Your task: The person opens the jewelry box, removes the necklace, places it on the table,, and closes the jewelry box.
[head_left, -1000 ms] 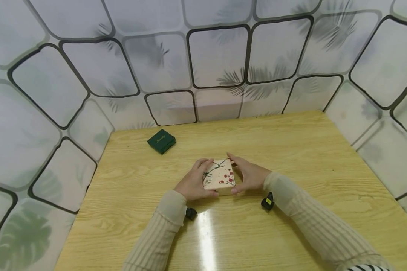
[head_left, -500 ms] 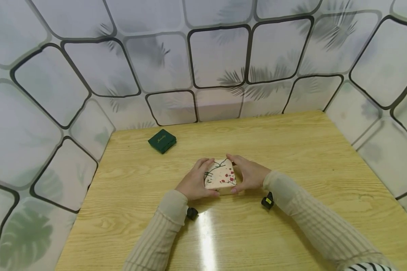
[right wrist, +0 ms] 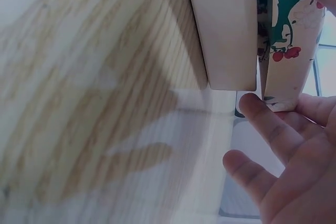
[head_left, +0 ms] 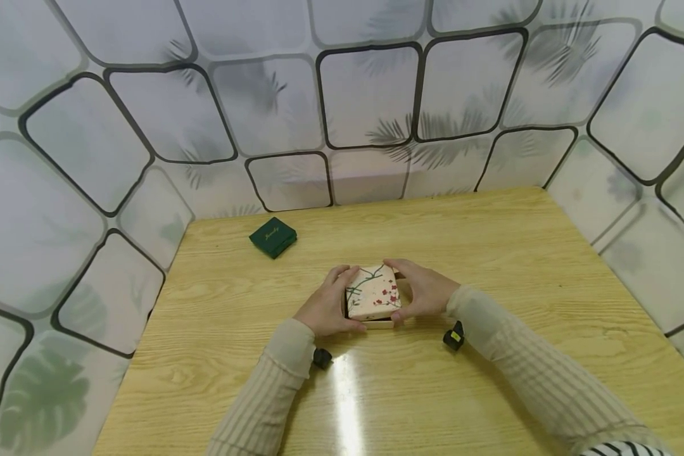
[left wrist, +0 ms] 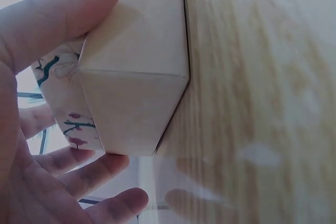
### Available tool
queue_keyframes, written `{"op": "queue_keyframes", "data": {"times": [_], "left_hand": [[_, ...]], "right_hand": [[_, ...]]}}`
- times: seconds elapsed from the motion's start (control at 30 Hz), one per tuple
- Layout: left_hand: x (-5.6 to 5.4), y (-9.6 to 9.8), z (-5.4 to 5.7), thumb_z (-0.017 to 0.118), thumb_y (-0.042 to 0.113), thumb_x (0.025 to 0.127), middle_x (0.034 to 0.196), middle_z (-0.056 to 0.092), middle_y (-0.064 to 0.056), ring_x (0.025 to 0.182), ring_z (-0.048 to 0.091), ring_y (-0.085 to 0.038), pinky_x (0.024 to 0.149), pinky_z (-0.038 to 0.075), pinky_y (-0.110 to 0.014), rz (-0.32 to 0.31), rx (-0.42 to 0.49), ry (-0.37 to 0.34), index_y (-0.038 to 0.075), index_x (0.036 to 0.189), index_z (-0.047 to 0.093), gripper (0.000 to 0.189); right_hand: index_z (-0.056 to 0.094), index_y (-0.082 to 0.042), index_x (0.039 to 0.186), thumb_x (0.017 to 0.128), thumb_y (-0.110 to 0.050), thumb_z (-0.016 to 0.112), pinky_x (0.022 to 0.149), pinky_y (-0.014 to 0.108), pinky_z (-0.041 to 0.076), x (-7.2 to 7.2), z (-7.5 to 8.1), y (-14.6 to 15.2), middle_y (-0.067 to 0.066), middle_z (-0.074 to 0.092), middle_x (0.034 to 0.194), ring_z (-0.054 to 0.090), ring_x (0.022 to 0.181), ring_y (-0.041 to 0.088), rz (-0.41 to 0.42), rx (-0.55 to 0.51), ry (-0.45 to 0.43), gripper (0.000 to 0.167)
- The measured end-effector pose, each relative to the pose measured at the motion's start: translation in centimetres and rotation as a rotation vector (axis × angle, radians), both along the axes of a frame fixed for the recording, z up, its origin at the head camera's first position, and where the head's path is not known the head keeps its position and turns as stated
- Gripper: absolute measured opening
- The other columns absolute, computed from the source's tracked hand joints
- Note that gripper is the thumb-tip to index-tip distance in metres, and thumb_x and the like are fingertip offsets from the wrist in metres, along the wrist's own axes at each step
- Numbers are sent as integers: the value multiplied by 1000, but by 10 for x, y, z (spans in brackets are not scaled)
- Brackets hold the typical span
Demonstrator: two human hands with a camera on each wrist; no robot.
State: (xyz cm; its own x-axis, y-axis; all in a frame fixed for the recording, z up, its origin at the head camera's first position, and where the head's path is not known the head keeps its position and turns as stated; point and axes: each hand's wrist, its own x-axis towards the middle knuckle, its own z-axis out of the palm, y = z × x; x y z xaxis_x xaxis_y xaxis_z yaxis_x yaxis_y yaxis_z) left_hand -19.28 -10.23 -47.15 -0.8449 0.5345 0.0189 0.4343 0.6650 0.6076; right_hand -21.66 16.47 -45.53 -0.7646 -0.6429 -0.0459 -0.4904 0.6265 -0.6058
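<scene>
On the table a cream box has its lid (head_left: 373, 292), painted with green branches and red blossoms, lifted slightly off the plain base (head_left: 379, 325). My left hand (head_left: 325, 307) grips the box from the left. In the left wrist view its thumb presses the near side of the base (left wrist: 136, 114), fingers round the far side. My right hand (head_left: 424, 291) holds the lid between thumb and fingers. The right wrist view shows a dark gap between the tilted lid (right wrist: 291, 45) and the base (right wrist: 226, 35). What lies inside the box is hidden.
A dark green box (head_left: 273, 237) with gold lettering lies at the back left of the wooden table (head_left: 490, 253). Patterned curtains (head_left: 370, 95) stand behind and at both sides. Small black devices (head_left: 322, 358) hang at the wrists.
The lid has risen from the base and shifted a little to the right with my right hand, showing the base's front edge and left rim. My left hand stays nearly where it was.
</scene>
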Motion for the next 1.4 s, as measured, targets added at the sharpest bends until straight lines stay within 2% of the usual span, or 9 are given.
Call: {"op": "queue_keyframes", "data": {"times": [0.23, 0.43, 0.57, 0.73, 1.1, 1.23, 1.4], "left_hand": [[-1, -2, -1, 87, 48, 64, 154, 23, -8, 137, 33, -28, 108, 34, -45, 22, 6, -65, 18, 156, 6, 126], [-1, -3, -2, 85, 52, 64, 157, 20, -9, 140, 27, -27, 110, 31, -44, 38, -18, -111, 19, 156, 3, 127], [-1, -3, -2, 84, 54, 65, 155, 23, -10, 138, 31, -30, 109, 34, -45, 35, -47, -106, 14, 156, 13, 123], [-1, -2, -4, 83, 56, 65, 153, 25, -9, 135, 35, -30, 106, 38, -44, 26, -63, -80, 9, 153, 22, 117], [0, -4, -5, 82, 62, 62, 150, 28, -10, 132, 39, -27, 105, 39, -41, 49, -101, -45, 5, 153, 22, 123], [0, -4, -5, 83, 63, 60, 150, 30, -11, 133, 37, -28, 106, 37, -42, 47, -111, -23, 3, 152, 23, 125], [0, -6, -4, 82, 65, 59, 152, 27, -13, 137, 32, -29, 108, 35, -43, 57, -137, -33, 3, 153, 20, 128]], "right_hand": [[17, -8, 154, 66, -57, 82, 108, 53, 30, -2, -1, 10, 12, 26, 154, 33, 137, 32, -30, -8, 28, 120], [15, -8, 154, 69, -43, 86, 110, 54, 26, -3, 4, 21, 12, 21, 156, 27, 139, 33, -58, -63, -22, 116], [14, -9, 154, 70, -36, 87, 111, 53, 25, -5, 5, 26, 12, 21, 156, 29, 139, 32, -77, -90, -45, 115], [15, -8, 154, 70, -36, 87, 110, 54, 26, -9, 6, 34, 13, 23, 155, 31, 137, 33, -109, -70, -14, 113], [13, -8, 154, 72, -39, 85, 108, 56, 30, -17, 7, 57, 14, 20, 156, 36, 134, 37, -192, -74, -37, 114], [13, -9, 154, 71, -40, 85, 107, 58, 30, -21, 5, 66, 15, 19, 157, 35, 134, 38, -233, -62, -34, 114], [11, -8, 155, 72, -39, 85, 107, 59, 29, -27, 3, 79, 16, 17, 157, 35, 134, 41, -265, -79, -45, 115]]}}
